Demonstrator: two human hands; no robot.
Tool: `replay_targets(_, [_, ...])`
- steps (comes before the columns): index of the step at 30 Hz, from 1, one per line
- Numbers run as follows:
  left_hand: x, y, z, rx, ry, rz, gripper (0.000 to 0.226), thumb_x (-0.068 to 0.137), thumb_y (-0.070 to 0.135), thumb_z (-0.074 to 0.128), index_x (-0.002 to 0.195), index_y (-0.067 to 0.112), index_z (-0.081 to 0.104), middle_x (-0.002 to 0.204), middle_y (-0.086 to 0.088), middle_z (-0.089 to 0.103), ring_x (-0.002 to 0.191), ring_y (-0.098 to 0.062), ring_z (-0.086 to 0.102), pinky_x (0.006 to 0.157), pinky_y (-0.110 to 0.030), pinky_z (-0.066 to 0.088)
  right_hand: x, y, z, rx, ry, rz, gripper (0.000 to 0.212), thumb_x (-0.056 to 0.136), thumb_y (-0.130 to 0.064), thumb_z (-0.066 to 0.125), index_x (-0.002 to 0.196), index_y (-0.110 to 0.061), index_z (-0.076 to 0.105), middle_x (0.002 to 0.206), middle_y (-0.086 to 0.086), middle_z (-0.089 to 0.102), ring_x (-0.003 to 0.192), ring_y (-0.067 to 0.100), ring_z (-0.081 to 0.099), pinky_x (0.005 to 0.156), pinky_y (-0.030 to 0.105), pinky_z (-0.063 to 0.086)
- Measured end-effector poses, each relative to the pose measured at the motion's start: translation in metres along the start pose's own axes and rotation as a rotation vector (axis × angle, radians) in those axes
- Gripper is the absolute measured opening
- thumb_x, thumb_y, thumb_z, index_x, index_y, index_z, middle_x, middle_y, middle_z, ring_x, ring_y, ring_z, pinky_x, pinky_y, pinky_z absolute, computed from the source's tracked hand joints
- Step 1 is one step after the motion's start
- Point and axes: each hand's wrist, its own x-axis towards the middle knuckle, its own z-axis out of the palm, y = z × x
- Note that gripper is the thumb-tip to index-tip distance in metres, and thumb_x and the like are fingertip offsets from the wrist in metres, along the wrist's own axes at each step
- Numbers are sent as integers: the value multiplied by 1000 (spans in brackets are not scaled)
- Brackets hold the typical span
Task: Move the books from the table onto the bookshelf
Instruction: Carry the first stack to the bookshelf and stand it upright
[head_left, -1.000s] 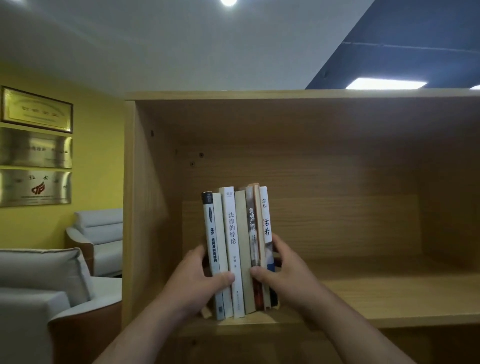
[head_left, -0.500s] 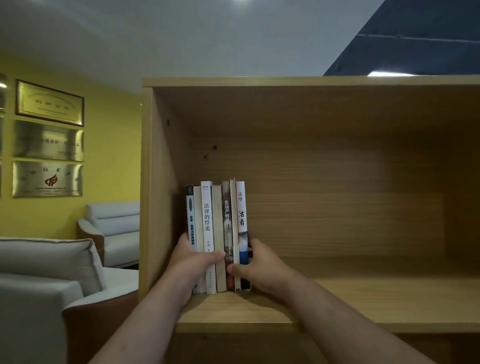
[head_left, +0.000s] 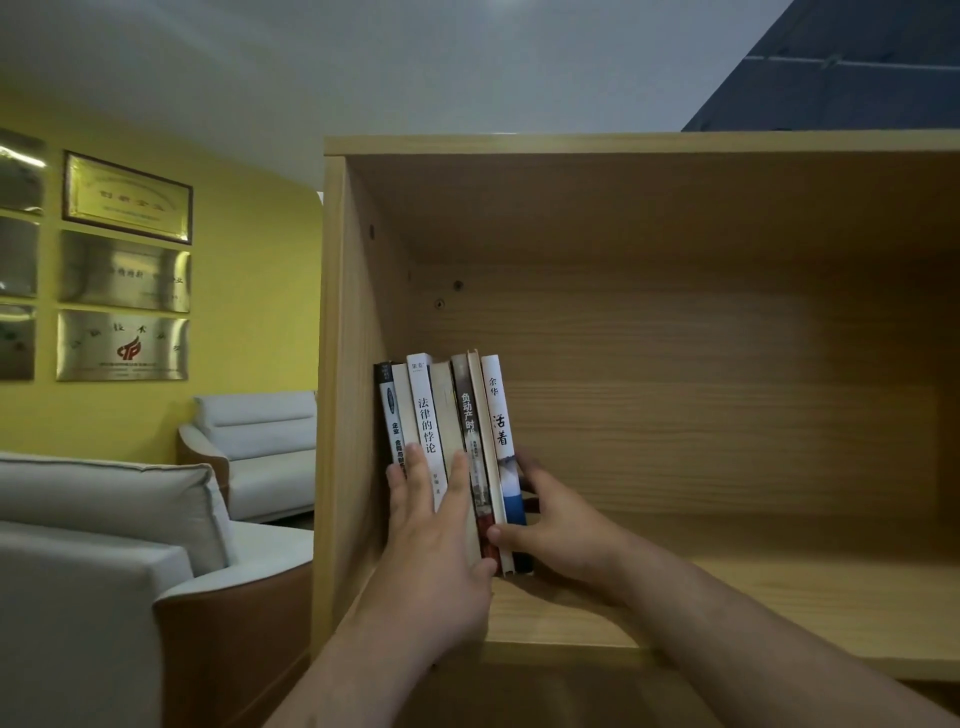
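Note:
Several books (head_left: 448, 415) stand upright, spines out, in the left end of a wooden bookshelf compartment (head_left: 727, 587), the leftmost against the side wall. My left hand (head_left: 434, 540) lies flat on the spines of the left books, fingers spread. My right hand (head_left: 558, 530) cups the right side of the row, thumb on the lower spines and fingers behind the rightmost white and blue book.
The shelf's left side panel (head_left: 337, 415) is close to the books. To the left are white sofas (head_left: 104, 545) and a yellow wall with gold plaques (head_left: 124, 270). The shelf board runs bare to the right.
Both hands have slid the row of books leftward and deeper into the compartment, up to the side wall. My left hand now lies flat on the spines.

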Motion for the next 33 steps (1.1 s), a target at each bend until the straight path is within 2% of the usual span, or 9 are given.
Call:
replay_targets(3, [6, -8, 1, 31, -69, 22, 99, 99, 29, 58, 153, 42, -25, 145, 6, -58, 141, -21, -44, 122, -44, 0, 6, 0, -1, 6, -5, 3, 87, 89, -10, 75, 154, -46, 29, 125, -12, 62, 116, 15, 67, 96, 43, 61])
replay_targets(9, [27, -18, 3, 34, -124, 48, 102, 98, 25, 60, 154, 43, -23, 147, 6, -57, 140, -21, -43, 123, -47, -2, 29, 8, 3, 18, 34, 45, 94, 87, -9, 76, 156, -49, 25, 126, -7, 65, 113, 17, 69, 97, 47, 60])
replay_targets(12, [36, -20, 7, 76, -164, 25, 104, 97, 26, 60, 151, 42, -27, 143, 4, -60, 139, -23, -44, 124, -49, 0, 37, 11, 4, -14, 38, 39, 99, 86, -11, 78, 158, -46, 21, 128, -7, 64, 113, 16, 69, 97, 46, 61])
replay_targets(16, [45, -22, 11, 171, -217, -1, 111, 96, 33, 62, 135, 43, -41, 136, -1, -64, 140, -29, -45, 126, -55, 0, 42, 13, 3, -63, 40, 34, 102, 86, -12, 79, 161, -42, 16, 134, -7, 62, 115, 13, 67, 98, 42, 60])
replay_targets(21, [53, -22, 8, 184, -279, -6, 112, 95, 39, 61, 145, 36, -40, 133, -4, -65, 139, -32, -46, 123, -54, -5, 43, 11, 1, -105, 28, 43, 105, 87, -15, 80, 162, -43, 11, 141, -6, 57, 123, 15, 61, 102, 37, 56])
replay_targets(24, [54, -22, 11, 174, -270, 3, 112, 95, 38, 61, 146, 34, -39, 132, -4, -65, 139, -34, -47, 123, -55, -5, 40, 10, 1, -122, 32, 29, 102, 89, -16, 77, 162, -43, 11, 143, -6, 56, 126, 15, 58, 105, 37, 53])
replay_targets(28, [52, -26, 14, 159, -230, 19, 111, 95, 39, 62, 147, 39, -36, 134, 0, -63, 141, -31, -45, 124, -54, 0, 39, 16, -2, -68, -24, 68, 90, 97, -25, 67, 160, -49, 7, 145, -2, 58, 127, 18, 60, 112, 46, 49])
replay_targets(31, [51, -27, 14, 155, -206, 23, 107, 96, 38, 60, 148, 39, -34, 135, 1, -62, 142, -29, -44, 124, -52, 2, 40, 20, -6, -18, -42, 79, 80, 102, -24, 58, 161, -48, 10, 150, -2, 56, 132, 19, 57, 118, 45, 43])
replay_targets(33, [50, -26, 15, 152, -186, 30, 105, 97, 36, 59, 149, 39, -32, 137, 1, -61, 143, -29, -43, 125, -51, 3, 39, 21, -6, -11, -35, 67, 77, 103, -21, 57, 161, -47, 13, 150, -3, 55, 132, 18, 56, 117, 43, 43])
